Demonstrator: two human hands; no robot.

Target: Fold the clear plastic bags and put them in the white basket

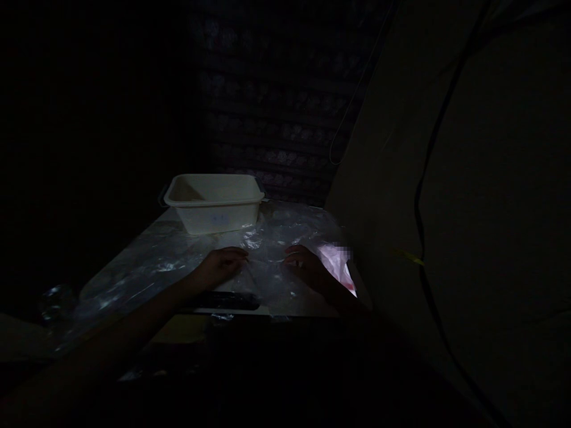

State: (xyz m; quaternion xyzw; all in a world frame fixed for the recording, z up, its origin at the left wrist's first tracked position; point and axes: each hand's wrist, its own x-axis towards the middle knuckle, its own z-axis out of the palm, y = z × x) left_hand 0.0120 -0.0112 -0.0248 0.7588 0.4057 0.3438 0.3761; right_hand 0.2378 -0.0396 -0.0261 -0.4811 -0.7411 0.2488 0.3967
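Observation:
The picture is very dark. Clear plastic film (272, 279) lies crumpled across a pale table. My left hand (222, 266), its fingers closed, pinches the film near the middle of the table. Facing it on the right, my right hand (303, 264) also grips the film with bent fingers. A short stretch of film spans the gap between the two hands. Beyond my left hand stands a white plastic tub (218, 215) with dark handles; the part of its inside that shows holds nothing I can make out.
Right of my right hand lies a brightly lit pinkish sheet (336, 261). A flat black object (227, 301) rests at the table's front edge. On the right, a dark cable (419, 202) with a yellow tie (408, 257) runs down the wall. Behind is a patterned curtain-like surface (285, 128).

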